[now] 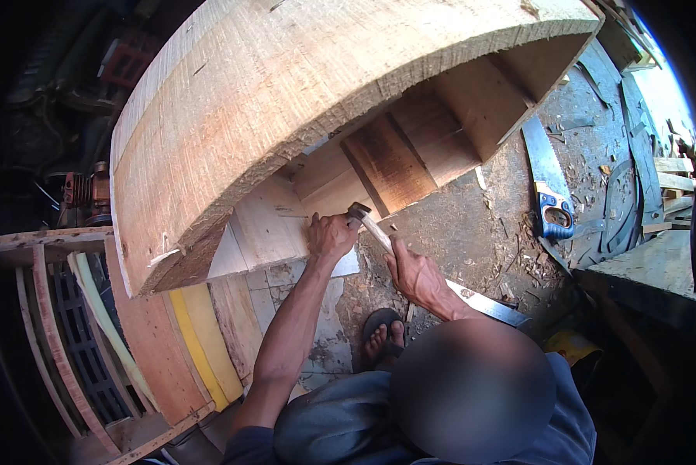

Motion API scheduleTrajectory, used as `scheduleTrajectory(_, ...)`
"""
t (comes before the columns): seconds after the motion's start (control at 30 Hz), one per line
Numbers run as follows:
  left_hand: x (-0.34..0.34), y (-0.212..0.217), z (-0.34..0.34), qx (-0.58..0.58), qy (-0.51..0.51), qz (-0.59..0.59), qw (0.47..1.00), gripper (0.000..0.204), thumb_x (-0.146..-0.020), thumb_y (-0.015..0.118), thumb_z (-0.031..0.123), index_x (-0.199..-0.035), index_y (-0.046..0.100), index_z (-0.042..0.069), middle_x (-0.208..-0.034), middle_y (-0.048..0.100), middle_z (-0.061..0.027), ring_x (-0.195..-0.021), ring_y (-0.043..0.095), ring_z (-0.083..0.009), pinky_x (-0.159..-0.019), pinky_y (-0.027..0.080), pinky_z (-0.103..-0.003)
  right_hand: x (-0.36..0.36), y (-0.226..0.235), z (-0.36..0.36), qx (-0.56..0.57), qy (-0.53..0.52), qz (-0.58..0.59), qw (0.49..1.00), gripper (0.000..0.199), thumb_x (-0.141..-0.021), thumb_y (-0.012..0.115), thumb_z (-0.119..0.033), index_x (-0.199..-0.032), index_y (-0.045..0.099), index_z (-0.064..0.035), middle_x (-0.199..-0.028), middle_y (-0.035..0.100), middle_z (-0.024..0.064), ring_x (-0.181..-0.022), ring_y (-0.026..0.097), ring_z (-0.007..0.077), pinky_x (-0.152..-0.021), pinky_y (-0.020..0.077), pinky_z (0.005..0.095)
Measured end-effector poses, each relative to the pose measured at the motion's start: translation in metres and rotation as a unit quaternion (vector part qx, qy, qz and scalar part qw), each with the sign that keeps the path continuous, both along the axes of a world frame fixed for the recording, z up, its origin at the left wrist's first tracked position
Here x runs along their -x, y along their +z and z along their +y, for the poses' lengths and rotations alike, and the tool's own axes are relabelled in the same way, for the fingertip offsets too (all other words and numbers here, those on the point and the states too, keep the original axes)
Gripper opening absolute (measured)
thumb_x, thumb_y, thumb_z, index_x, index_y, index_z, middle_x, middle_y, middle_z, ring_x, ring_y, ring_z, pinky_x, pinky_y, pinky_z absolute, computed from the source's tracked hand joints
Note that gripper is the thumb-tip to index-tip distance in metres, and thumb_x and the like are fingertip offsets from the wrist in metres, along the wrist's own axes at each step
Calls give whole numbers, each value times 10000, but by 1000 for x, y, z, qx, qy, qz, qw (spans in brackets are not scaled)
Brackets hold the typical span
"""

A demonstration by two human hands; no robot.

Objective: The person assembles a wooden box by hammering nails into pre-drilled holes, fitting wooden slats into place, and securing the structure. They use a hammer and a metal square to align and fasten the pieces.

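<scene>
A large curved wooden piece [301,85] fills the upper middle, its boarded inside open toward me. My right hand [416,273] is wrapped round the wooden handle of a hammer [376,232]. The hammer's dark metal head is right beside the fingers of my left hand [332,235], at the lower edge of the inner boards [266,225]. My left hand's fingers are drawn together against that edge. Whatever is pinched in them, if anything, is too small or hidden to make out.
A handsaw [553,190] with a blue and black handle lies at the right among wood chips. A flat metal strip [487,304] lies near my right forearm. A slatted wooden frame [142,333] stands at the left. My sandalled foot [382,336] is below the hammer.
</scene>
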State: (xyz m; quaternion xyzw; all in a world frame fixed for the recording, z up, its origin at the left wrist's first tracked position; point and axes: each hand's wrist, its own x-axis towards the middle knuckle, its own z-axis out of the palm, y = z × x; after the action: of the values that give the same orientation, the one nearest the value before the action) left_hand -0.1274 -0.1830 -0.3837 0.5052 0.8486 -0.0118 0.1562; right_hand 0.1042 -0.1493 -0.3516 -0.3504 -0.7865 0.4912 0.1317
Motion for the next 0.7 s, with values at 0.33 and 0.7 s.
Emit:
scheduleTrajectory(0.33, 4, 4, -1, 12, -16, -51, 999, 445, -926, 635, 509, -1181, 755, 165, -980, 757, -186, -988, 713, -348, -1160, 331, -573, -2, -12, 4, 64, 0, -31, 997, 347, -1051, 494, -284, -1298, 401, -58, -643, 602, 314, -645, 631, 542, -544, 478, 622)
scheduleTrajectory(0.7, 19, 11, -14, 100, -126, -4, 987, 462, -758, 841, 211, -1122, 631, 18, -1048, 693, -182, -1030, 688, -363, -922, 526, -504, -19, 59, 13, 75, -56, 97, 991, 357, -1047, 528, -251, -1335, 424, -66, -666, 615, 306, -691, 652, 545, -552, 491, 564)
